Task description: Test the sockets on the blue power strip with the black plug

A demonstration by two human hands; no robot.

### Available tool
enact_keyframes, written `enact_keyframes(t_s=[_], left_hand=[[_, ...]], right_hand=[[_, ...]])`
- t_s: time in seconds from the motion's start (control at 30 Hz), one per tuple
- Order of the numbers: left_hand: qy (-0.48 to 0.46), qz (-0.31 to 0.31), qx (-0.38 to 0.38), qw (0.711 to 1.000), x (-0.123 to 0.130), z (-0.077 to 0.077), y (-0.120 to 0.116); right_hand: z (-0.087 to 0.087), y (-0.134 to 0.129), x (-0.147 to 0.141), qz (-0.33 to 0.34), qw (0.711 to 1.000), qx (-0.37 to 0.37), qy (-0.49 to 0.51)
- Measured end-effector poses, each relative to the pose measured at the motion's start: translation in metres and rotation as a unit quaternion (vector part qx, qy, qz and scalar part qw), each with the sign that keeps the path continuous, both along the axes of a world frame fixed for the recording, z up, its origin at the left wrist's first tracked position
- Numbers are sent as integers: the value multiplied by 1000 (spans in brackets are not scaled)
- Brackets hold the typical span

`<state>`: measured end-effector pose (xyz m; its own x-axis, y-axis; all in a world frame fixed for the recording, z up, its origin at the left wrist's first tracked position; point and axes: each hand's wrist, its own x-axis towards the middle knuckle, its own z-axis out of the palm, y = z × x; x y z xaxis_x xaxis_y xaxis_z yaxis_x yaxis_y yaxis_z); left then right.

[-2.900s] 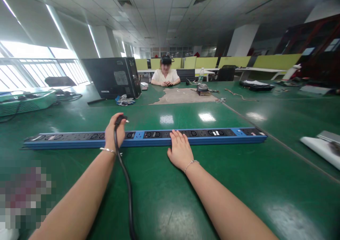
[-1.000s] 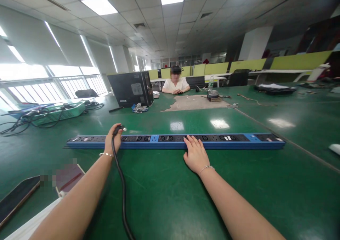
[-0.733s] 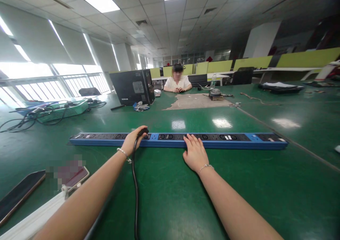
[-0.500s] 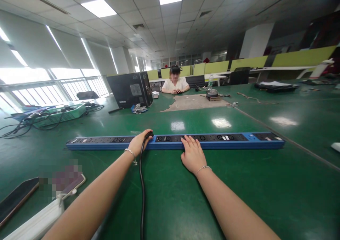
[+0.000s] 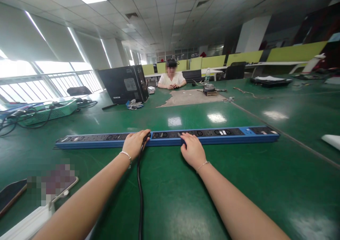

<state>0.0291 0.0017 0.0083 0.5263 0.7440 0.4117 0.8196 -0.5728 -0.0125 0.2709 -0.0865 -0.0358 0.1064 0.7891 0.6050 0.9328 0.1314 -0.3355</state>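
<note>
A long blue power strip (image 5: 235,139) with black sockets lies across the green table. Over its middle, my left hand (image 5: 134,145) is closed around the plug end of a black power cord (image 5: 140,192); the plug's tip is mostly hidden by the fingers, so I cannot tell how far it sits in a socket. The cord hangs from that hand toward the near edge. To the right, my right hand (image 5: 194,150) rests with its fingers stretched out on the strip's top and near side, holding no separate thing.
A black computer case (image 5: 123,85), gloves (image 5: 134,104) and a green basket of cables (image 5: 50,113) stand at the far left. Two phone-like slabs (image 5: 12,196) and a white object (image 5: 29,222) lie near left. Across the table sits a person (image 5: 172,78).
The view has shifted slightly, tilting down and to the right. My left hand has settled lower over the plug, against the strip. My right hand stays on the strip, its fingers a little more bent.
</note>
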Motion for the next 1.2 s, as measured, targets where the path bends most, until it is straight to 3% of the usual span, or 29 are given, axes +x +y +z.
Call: enact_keyframes(t_s=[0.13,0.3,0.4,0.47,0.53,0.6,0.7,0.9,1.2], left_hand=[[-3,-5,9,1000,-1,-2,3],[-33,-11,-38,999,-2,-6,11],[-152,17,-46,987,0,-7,12],[-257,52,-22,965,6,-4,9],[-288,39,-8,957,17,1,3],[-232,-32,-32,972,32,6,-3],[-161,-80,-64,982,58,6,-9],[-97,-73,-82,989,96,3,-8],[-54,-48,-81,994,102,10,-2]], right_hand=[[4,-3,8,-56,998,11,8],[0,-3,11,-101,994,-25,-21],[-2,-2,10,-113,993,-30,-19],[-1,-1,9,-117,993,-30,-17],[-1,0,9,-116,993,-27,-14],[-2,1,9,-117,993,-24,-10],[-3,2,10,-118,993,-23,-6],[-6,4,10,-111,994,-11,-6],[-3,5,8,-101,995,-10,6]])
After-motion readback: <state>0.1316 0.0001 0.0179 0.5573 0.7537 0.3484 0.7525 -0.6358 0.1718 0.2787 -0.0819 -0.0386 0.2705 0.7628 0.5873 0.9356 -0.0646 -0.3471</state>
